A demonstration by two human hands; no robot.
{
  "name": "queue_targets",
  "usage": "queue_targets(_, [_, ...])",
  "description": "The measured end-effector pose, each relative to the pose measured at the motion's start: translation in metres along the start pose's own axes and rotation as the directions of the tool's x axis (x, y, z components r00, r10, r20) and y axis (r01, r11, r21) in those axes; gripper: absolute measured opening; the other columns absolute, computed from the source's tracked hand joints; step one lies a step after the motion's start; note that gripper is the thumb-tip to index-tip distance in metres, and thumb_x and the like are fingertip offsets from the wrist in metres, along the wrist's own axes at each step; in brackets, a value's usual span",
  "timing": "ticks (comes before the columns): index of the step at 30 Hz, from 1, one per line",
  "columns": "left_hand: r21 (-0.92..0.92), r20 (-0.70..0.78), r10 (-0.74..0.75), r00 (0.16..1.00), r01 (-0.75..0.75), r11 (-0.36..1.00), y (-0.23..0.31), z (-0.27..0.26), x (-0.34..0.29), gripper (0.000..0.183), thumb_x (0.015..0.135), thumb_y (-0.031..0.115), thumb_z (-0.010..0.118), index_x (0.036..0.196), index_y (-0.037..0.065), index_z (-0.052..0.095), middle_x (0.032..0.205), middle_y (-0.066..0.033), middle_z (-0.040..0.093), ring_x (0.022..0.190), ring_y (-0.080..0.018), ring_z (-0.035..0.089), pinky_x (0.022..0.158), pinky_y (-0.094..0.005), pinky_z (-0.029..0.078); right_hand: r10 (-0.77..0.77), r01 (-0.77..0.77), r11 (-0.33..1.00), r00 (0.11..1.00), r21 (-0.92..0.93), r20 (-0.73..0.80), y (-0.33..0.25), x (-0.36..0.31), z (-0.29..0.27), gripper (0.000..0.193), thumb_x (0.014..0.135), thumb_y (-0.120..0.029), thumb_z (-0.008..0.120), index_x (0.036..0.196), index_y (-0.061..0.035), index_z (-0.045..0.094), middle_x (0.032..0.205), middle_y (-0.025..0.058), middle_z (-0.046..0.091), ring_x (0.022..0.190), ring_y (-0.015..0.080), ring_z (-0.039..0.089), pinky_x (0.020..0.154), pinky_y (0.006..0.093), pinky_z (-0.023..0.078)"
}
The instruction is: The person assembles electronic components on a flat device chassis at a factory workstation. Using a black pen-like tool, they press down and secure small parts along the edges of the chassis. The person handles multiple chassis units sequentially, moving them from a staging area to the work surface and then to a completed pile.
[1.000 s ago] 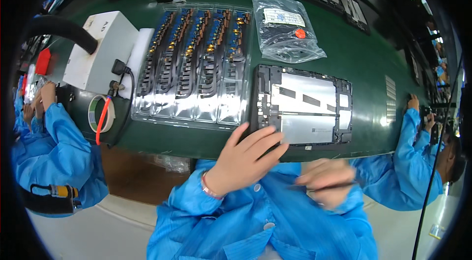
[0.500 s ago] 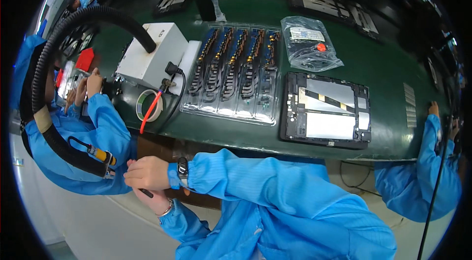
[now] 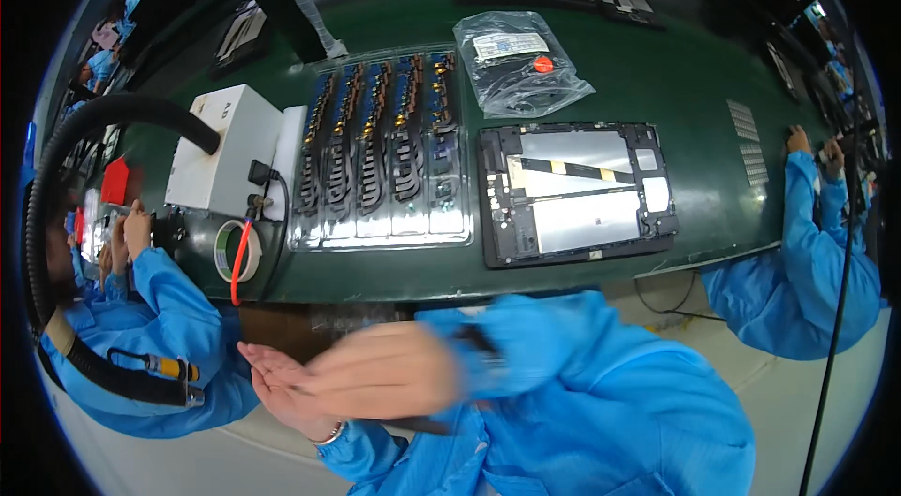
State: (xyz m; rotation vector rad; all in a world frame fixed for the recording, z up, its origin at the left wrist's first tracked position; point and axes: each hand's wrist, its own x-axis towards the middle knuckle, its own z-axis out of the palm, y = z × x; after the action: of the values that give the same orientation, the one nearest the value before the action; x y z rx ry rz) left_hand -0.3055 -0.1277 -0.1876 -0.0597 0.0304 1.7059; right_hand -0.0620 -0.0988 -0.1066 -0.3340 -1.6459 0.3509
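Black tablet lies lengthwise along the near edge of the tabletop, rightward of the right hand, left hand farther; I cannot tell whether fingers grasp anything.

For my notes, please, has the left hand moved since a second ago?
Yes: the left hand has moved left, away from the opened tablet.

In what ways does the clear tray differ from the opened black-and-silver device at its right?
The tray is see-through; the device has a black frame with silver panels. The tray holds rows of small parts; the device bears a mostly dark strip across one panel. Both are roughly rectangular and lie side by side.
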Motion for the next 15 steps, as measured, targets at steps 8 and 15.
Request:
queue_targets(8, [0.927, 0.218, -0.725, 0.654, -0.371, -0.056, -0.197, 0.109, 0.035, 0.034, 0.086, 0.022, 0.049, 0.11, -0.003, 0.052, 0.105, -0.0158, 0.057, 0.095, -0.0255, 0.056, 0.08, -0.0347, 0.044, 0.616, -0.499, 0.652, 0.788, -0.571, 0.014, -0.006, 0.029, -0.237, 0.015, 0.078, -0.002, 0.059, 0.092, 0.0006, 0.062, 0.087, 0.0108, 0.063, 0.081, 0.0183, 0.061, 0.072, 0.0277, 0.048])
queue_targets(15, [0.344, 0.354, -0.801, 0.483, -0.864, -0.368, -0.342, 0.093, 0.076, 0.035, 0.075, 0.014, 0.06, 0.105, -0.002, 0.054, 0.102, -0.0146, 0.057, 0.094, -0.0296, 0.055, 0.081, -0.0369, 0.043, 0.803, -0.819, 0.533, 0.569, -0.212, -0.18, 0.072, -0.01, -0.288, 0.013, 0.082, -0.004, 0.056, 0.093, 0.0016, 0.061, 0.085, 0.006, 0.061, 0.078, 0.0101, 0.056, 0.069, 0.0222, 0.045])
